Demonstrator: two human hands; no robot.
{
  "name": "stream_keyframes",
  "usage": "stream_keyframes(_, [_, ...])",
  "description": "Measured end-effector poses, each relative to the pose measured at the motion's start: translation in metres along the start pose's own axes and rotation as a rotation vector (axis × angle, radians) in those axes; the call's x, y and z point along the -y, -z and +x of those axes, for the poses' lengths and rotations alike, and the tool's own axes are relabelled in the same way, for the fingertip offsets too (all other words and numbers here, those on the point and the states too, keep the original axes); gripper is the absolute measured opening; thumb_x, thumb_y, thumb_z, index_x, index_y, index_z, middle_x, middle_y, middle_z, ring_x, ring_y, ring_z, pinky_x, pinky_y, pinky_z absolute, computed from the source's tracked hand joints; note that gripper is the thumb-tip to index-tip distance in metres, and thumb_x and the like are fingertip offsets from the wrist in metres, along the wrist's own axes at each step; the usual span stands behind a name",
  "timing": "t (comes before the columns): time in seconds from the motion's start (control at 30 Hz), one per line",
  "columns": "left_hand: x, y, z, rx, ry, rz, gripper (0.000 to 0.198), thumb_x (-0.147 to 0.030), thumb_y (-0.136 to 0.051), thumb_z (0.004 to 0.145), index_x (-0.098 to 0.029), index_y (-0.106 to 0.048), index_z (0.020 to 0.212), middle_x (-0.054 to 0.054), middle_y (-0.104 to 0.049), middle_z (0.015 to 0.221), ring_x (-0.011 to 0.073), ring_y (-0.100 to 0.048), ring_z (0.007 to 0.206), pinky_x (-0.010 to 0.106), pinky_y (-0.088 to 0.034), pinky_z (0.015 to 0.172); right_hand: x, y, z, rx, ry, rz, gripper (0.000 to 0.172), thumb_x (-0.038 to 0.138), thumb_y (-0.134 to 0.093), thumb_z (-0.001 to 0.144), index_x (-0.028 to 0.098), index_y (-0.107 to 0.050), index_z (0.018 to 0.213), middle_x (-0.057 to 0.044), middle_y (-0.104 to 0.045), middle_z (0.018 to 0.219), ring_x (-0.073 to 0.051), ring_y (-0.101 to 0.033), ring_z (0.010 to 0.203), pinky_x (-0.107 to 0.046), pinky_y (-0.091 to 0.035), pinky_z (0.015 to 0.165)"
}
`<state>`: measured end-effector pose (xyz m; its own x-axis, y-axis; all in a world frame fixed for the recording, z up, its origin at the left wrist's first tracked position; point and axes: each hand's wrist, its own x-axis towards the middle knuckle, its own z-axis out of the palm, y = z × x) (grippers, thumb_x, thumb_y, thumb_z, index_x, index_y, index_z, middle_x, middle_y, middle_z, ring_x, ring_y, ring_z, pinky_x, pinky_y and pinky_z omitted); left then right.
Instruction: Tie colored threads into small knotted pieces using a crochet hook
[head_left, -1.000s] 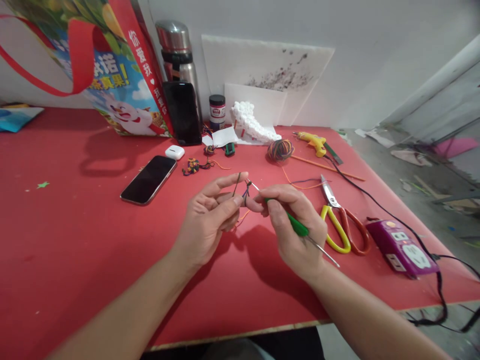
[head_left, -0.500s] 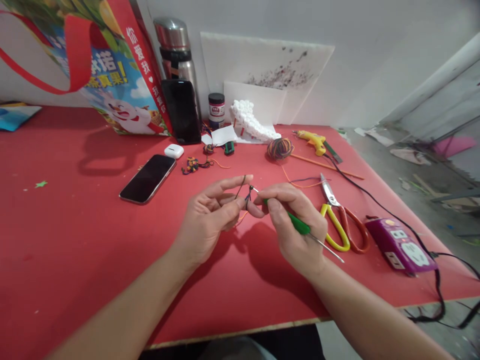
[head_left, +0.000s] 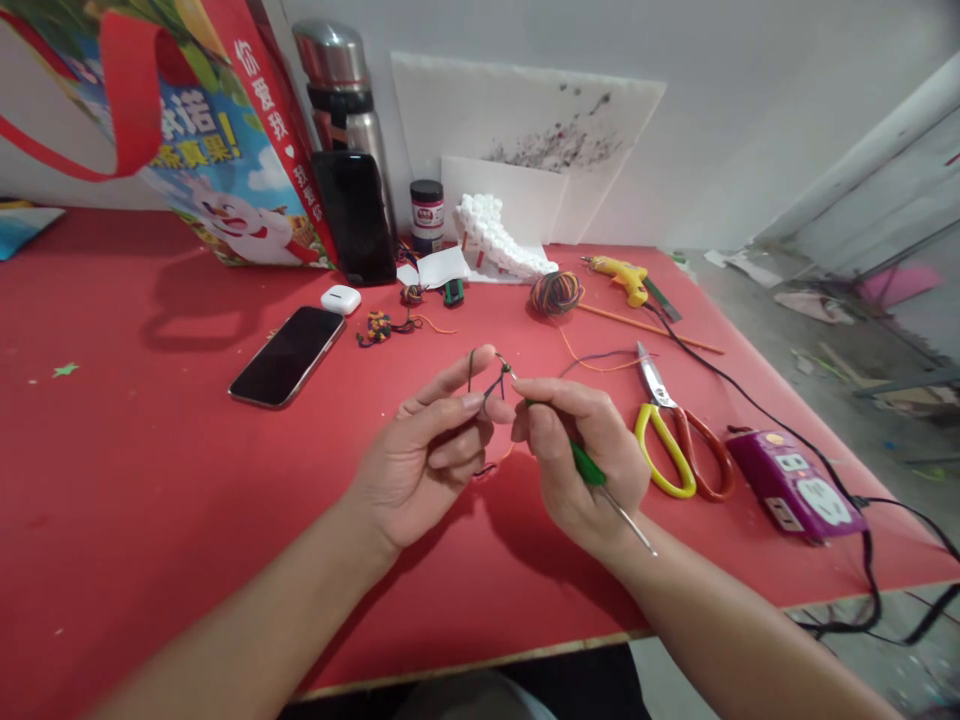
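My left hand point(head_left: 431, 455) pinches a thin dark multicoloured yarn strand point(head_left: 480, 375) between thumb and forefinger, above the red table point(head_left: 150, 480). My right hand point(head_left: 581, 455) grips a green-handled crochet hook point(head_left: 585, 465), whose metal tip meets the yarn loop just beside my left fingertips. The two hands nearly touch at the table's middle. The strand runs off toward a small multicoloured yarn ball point(head_left: 556, 293) farther back.
A black phone point(head_left: 289, 355) and white earbud case point(head_left: 340, 299) lie to the left. Yellow-and-red scissors point(head_left: 675, 440), a purple power strip point(head_left: 795, 490), a yellow glue gun point(head_left: 619, 277) and black cable sit right. A printed bag point(head_left: 187, 150), flask point(head_left: 337, 100), jar and white foam piece point(head_left: 499, 240) stand behind.
Both hands shifted slightly toward me and closer together. The hook tip has pushed further into the yarn loop, and the view tipped a little downward and to the right.
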<state>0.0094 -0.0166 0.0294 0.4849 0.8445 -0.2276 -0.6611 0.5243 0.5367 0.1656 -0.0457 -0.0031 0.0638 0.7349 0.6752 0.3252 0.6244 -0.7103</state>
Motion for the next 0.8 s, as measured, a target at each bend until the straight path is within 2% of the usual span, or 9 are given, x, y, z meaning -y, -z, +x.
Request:
stream_keyframes(0.13, [0.0,0.004,0.001,0.013,0.051,-0.069,0.031,-0.004,-0.072,0.078,-0.025,-0.085,0.099,0.002,-0.077,0.072,0.0012,-0.02,0.042,0.011,-0.022,0.039,-0.004,0.001,0.004,0.03,-0.02,0.119,0.024,0.019,-0.059,0.104,0.026,-0.069,0.125,-0.001,-0.073,0.088,-0.013,-0.069,0.072,-0.029,-0.059,0.067])
stream_keyframes(0.47, [-0.004,0.003,-0.001,-0.009,0.07,-0.118,0.029,-0.005,-0.074,0.077,-0.024,-0.084,0.096,-0.001,-0.076,0.071,0.0016,-0.016,0.042,0.013,-0.02,0.038,-0.012,0.003,0.012,0.066,-0.221,0.458,0.018,0.029,-0.063,0.104,0.026,-0.075,0.117,-0.001,-0.077,0.082,-0.013,-0.068,0.066,-0.027,-0.056,0.058])
stream_keyframes(0.8, [-0.003,0.006,0.0,0.014,0.058,-0.08,0.029,-0.005,-0.073,0.079,-0.027,-0.084,0.095,-0.001,-0.077,0.074,0.0017,-0.015,0.041,0.014,-0.018,0.038,-0.01,0.002,0.012,0.058,-0.263,0.431,0.021,0.037,-0.063,0.104,0.024,-0.073,0.117,-0.002,-0.078,0.083,-0.015,-0.07,0.065,-0.029,-0.057,0.057])
